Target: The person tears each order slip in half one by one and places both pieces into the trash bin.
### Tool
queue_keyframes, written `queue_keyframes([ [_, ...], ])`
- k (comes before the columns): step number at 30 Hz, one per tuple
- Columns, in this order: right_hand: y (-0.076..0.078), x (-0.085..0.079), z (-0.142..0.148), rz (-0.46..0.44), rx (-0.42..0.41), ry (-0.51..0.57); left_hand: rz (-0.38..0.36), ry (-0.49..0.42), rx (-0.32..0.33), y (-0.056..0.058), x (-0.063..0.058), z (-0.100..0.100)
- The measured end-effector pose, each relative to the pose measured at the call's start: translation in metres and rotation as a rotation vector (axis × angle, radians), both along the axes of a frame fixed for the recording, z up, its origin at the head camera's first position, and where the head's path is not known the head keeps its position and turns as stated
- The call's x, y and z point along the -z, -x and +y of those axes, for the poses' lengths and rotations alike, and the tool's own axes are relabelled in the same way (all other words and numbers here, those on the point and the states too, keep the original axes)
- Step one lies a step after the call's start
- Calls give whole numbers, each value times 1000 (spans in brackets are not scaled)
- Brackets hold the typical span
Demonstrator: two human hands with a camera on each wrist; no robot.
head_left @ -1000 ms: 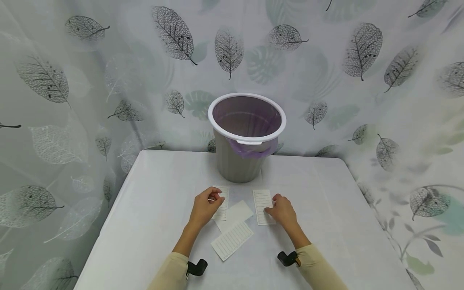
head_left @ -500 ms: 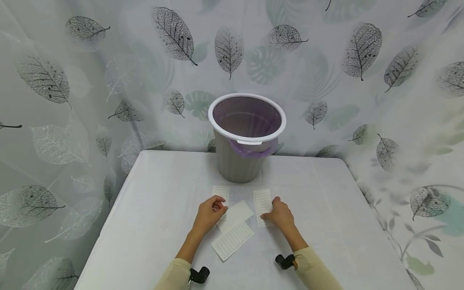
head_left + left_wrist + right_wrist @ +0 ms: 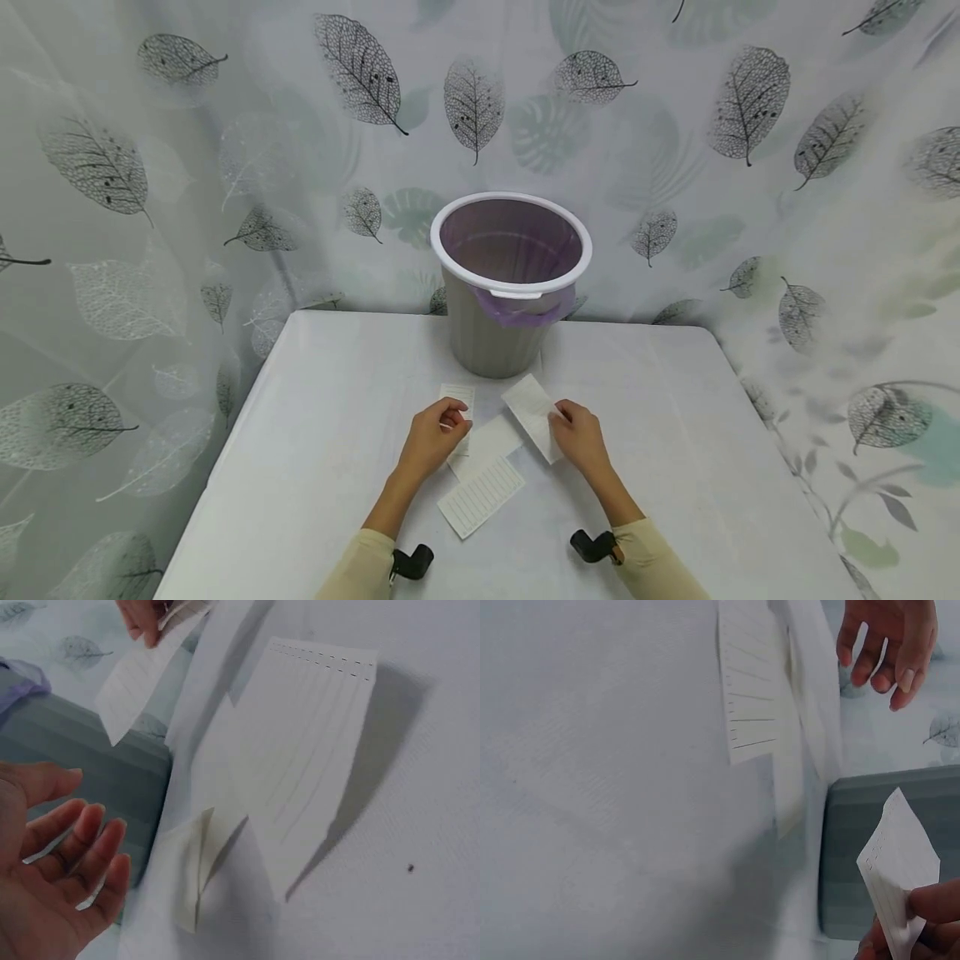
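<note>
My right hand [image 3: 581, 435] pinches one edge of a small lined paper slip [image 3: 534, 417], held tilted over the table. In the right wrist view the thumb and fingers grip the bent slip [image 3: 900, 870]. My left hand [image 3: 435, 433] hovers with loosely bent fingers and holds nothing; the left wrist view shows its fingers [image 3: 97, 847] apart. Partly behind that hand lies an upright lined slip [image 3: 459, 396]. A blank-looking slip [image 3: 487, 444] lies between the hands, overlapped by a lined slip [image 3: 482, 498] nearer to me.
A grey bin [image 3: 487, 333] with a white rim and a purple liner [image 3: 517, 312] stands at the back of the white-covered table [image 3: 675, 467]. Behind it and at both sides hangs a leaf-patterned curtain [image 3: 652, 167].
The right-hand slip lay flat on the table; my right hand has picked it up and tilted it leftward. My left hand has shifted slightly right and nearer to me, uncovering more of the left slip.
</note>
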State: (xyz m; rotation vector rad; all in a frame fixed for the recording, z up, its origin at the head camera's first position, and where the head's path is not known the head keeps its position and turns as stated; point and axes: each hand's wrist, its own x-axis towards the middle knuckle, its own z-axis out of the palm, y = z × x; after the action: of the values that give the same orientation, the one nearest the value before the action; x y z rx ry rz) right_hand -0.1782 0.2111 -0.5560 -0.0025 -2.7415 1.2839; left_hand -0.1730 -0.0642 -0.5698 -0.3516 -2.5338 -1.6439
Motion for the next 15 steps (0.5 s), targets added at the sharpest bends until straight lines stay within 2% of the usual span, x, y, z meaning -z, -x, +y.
queue_keyframes([
  [7, -9, -26, -19, 71, -188, 72, 40, -14, 43, 0, -28, 7],
  [13, -16, -42, -31, 151, -374, 24, -10, -68, 101, -2, -52, 10],
  [15, -18, -46, -33, 187, -431, 1, -4, -62, 135, -2, -58, 8],
])
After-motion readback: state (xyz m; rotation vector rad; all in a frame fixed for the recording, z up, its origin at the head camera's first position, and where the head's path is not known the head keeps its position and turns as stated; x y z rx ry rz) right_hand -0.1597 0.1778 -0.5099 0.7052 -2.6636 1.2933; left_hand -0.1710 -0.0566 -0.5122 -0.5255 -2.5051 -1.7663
